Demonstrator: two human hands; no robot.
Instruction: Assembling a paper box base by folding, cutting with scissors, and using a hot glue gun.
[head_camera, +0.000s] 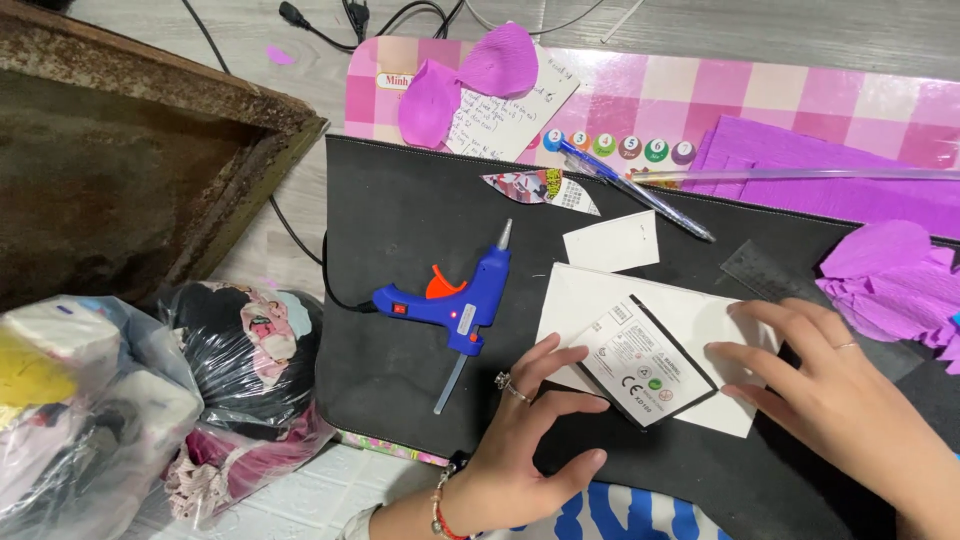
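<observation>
From the head view, our left hand (520, 440) and right hand (830, 385) press flat, fingers spread, on a white card (600, 300) between them on the black mat (400, 230). It looks light, thin and bendable, best pinched at an edge. A blue glue gun (450, 300) lies beyond our left fingers; our right palm hides the card's corner.

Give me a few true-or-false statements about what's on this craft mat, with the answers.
1. Both hands touch the white card. True: the left hand and the right hand rest on it.
2. The glue gun is red. False: it is blue with an orange trigger.
3. The pen lies above the card. True.
4. The right hand holds the glue gun. False: the gun lies untouched on the black mat.
5. The petals are green. False: purple.
</observation>
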